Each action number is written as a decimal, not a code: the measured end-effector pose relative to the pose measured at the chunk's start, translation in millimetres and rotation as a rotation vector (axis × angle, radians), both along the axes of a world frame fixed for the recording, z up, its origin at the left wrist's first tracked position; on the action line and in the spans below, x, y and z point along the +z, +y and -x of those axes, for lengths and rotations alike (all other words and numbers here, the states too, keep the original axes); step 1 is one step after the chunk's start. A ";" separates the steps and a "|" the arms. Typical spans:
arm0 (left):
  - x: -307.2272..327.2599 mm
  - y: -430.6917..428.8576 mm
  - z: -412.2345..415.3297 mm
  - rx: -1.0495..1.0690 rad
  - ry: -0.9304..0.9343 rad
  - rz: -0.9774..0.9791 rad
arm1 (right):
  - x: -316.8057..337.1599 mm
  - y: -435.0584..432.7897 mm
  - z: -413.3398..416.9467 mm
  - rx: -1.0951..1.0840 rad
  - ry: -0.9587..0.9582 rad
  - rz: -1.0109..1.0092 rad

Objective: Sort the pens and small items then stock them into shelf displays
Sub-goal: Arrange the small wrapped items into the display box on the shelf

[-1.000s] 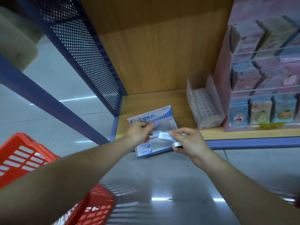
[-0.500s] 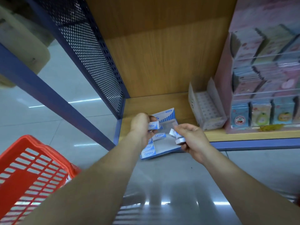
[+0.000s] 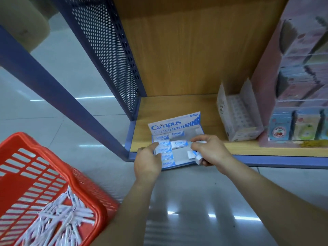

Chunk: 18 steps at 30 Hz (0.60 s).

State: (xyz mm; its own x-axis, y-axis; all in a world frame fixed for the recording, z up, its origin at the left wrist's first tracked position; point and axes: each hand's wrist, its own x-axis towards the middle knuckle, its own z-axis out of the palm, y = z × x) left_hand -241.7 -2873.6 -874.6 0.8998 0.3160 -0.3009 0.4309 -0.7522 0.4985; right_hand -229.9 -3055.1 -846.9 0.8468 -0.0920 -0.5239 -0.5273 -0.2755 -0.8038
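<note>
A blue and white Campus display box (image 3: 175, 123) lies at the front left of the wooden shelf (image 3: 177, 105), with several small Campus erasers (image 3: 179, 143) laid in rows inside. My left hand (image 3: 147, 160) rests at the box's left edge, its fingers touching the left column of erasers. My right hand (image 3: 207, 150) is over the box's right side; it grips small white erasers (image 3: 198, 159) in its palm and pinches one at its fingertips.
A red plastic basket (image 3: 58, 167) with several white pens (image 3: 58, 221) sits on the floor at lower left. A clear display box (image 3: 239, 112) of small items and a pink card display (image 3: 300, 86) stand on the shelf to the right. A perforated blue panel (image 3: 106, 50) closes the shelf's left side.
My left hand has set its eraser down in the left column and dropped to the box's edge. My right hand has moved over the box's right side. The view has tilted down.
</note>
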 end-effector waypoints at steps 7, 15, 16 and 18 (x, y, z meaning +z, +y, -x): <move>1.9 3.8 3.4 -0.088 0.063 -0.157 | -14.2 16.9 -11.1 0.158 -0.031 0.224; 11.1 2.0 5.9 -0.206 0.009 -0.232 | -22.0 20.5 -1.8 0.315 0.098 0.463; 10.4 -1.3 3.9 -0.229 0.016 -0.228 | -22.4 21.1 -1.5 0.313 0.101 0.480; 7.2 -7.1 1.3 -0.275 0.052 -0.218 | -23.1 22.0 -1.3 0.306 0.113 0.490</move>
